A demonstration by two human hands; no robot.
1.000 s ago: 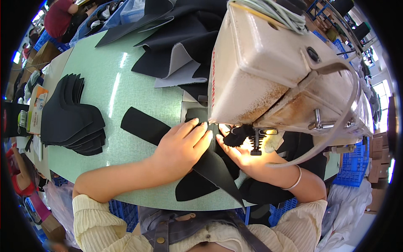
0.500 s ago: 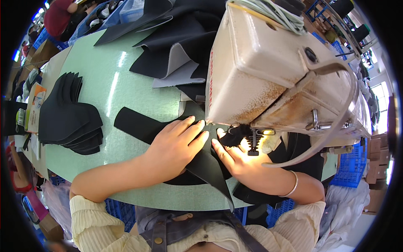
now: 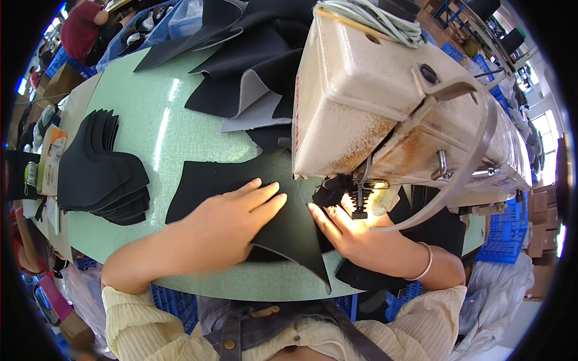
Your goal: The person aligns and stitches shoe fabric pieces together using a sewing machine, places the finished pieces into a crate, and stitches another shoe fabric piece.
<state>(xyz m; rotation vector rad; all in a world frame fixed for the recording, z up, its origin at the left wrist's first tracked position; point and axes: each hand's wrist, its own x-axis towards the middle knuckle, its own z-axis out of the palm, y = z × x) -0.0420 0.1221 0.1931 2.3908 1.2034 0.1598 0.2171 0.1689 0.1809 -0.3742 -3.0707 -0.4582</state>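
A black, foam-like fabric piece (image 3: 289, 231) lies spread on the pale green table (image 3: 129, 256), with its near edge curling up. My left hand (image 3: 220, 225) rests flat on its left part, fingers stretched out toward the sewing machine (image 3: 355, 102). On the right, my right hand (image 3: 358, 240) lies beside the lit presser area, fingers extended at the fabric's edge. Part of that hand is hidden behind the machine's spring tension knob (image 3: 359, 204). The needle and the stitching point are hidden under the machine head.
A stack of cut black pieces (image 3: 102, 177) sits at the left. Larger black fabric (image 3: 259, 60) with a grey underside is heaped at the back. More dark fabric (image 3: 367, 275) lies near my right forearm. Blue crates (image 3: 503, 234) stand beyond the table; a person (image 3: 81, 30) sits far left.
The black fabric has opened out flatter and wider under my left hand. That hand has shifted left, away from the machine head. My right hand has stayed nearly in place.
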